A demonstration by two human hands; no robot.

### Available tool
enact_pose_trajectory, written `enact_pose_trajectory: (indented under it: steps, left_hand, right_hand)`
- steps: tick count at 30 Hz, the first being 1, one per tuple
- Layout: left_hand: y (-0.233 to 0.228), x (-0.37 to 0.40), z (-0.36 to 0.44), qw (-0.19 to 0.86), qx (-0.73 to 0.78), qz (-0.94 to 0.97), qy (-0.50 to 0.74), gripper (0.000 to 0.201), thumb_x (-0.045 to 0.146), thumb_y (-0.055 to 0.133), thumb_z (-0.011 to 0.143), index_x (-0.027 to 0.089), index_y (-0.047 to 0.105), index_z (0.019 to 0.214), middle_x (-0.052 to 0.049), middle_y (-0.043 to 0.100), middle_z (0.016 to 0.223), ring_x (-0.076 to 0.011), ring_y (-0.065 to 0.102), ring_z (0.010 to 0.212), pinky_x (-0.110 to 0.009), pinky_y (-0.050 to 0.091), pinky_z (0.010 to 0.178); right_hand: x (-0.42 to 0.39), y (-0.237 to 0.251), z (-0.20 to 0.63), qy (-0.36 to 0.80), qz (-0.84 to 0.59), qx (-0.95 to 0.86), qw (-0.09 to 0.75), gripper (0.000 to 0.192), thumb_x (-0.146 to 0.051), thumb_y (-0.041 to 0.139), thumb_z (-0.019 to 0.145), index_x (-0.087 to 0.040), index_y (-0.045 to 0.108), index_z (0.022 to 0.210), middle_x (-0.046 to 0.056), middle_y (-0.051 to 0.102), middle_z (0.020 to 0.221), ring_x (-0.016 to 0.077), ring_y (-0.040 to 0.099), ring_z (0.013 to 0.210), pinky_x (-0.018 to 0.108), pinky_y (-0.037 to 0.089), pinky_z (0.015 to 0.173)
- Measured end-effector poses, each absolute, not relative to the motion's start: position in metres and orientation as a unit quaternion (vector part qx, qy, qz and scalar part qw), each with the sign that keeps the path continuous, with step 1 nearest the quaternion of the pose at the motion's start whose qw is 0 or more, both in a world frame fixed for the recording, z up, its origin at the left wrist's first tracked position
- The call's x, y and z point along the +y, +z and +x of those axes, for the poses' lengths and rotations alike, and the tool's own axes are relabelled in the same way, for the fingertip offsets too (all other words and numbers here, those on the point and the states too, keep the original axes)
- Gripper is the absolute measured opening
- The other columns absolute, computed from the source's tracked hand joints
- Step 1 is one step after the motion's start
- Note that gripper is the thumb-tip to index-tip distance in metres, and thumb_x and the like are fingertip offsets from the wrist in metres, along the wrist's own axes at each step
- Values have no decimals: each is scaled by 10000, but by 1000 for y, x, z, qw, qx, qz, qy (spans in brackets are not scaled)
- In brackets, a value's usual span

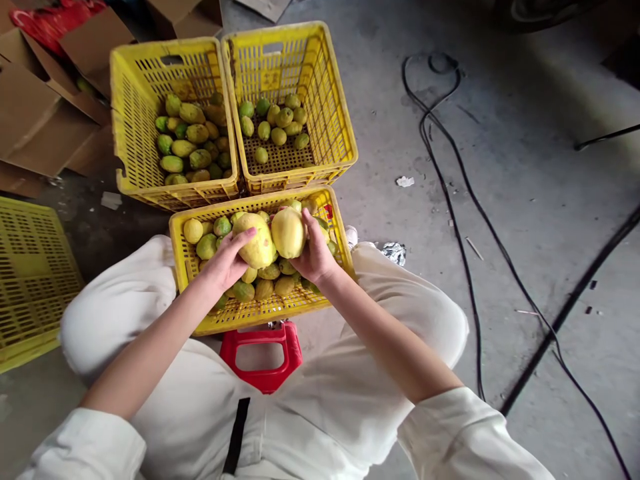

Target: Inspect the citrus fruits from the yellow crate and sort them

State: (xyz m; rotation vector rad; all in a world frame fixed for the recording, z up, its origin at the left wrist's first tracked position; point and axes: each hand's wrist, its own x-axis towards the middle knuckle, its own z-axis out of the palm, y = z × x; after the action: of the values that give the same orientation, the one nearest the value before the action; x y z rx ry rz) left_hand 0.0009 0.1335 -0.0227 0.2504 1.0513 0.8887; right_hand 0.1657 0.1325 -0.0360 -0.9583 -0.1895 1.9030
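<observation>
My left hand (230,262) is wrapped round a large yellow lemon-like fruit (256,241), its thumb lying across the top. Another big yellow fruit (289,233), smooth and pale, is gripped by my right hand (316,252). Both fruits are held side by side, close together, above a yellow plastic crate (260,312) between my knees. Smaller green and yellow fruits (243,291) fill much of that crate. My fingers beneath the two held fruits are mostly hidden.
Two more yellow crates stand beyond, the left one (135,120) fuller of fruit than the right one (325,127). At far left are another yellow crate (35,280) and cardboard boxes (40,113). Black cables (453,230) cross the floor at right. A red plastic seat (273,380) shows below me.
</observation>
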Motion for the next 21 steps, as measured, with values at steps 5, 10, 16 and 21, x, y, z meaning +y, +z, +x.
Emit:
enact_pose_trajectory:
  steps: [5,10,16,21]
  left_hand:
    - [-10,144,-8,766,482,48,424,264,352,508,984,210,705,1088,-100,782,1132,-338,611,1350,-484,595,1047]
    - [-14,148,-16,750,484,138,429,234,206,764,832,222,710,1059,-74,792,1093,-305,633,1337,-403,592,1045]
    - [-29,139,1,744,540,106,380,274,247,845,784,196,710,1017,-90,785,1092,-322,659,1294,-376,620,998]
    - [-22,143,12,740,568,34,358,151,305,647,948,191,681,1041,-89,774,1105,-321,621,1335,-415,616,1007]
  right_hand:
    - [139,-39,172,775,-392,-65,491,390,-461,606,793,-288,643,1141,37,780,1119,320,670,1234,496,631,950]
    - [138,-33,182,755,-404,-120,503,412,-333,743,779,-304,650,1179,-19,772,1094,245,710,1142,399,634,961]
    - [131,-39,175,773,-423,-126,456,378,-348,776,794,-256,679,1147,3,765,1025,246,713,1065,382,624,951]
    - [133,-56,171,760,-470,-46,446,313,-395,693,789,-273,642,1073,9,756,1019,270,713,1094,408,660,888]
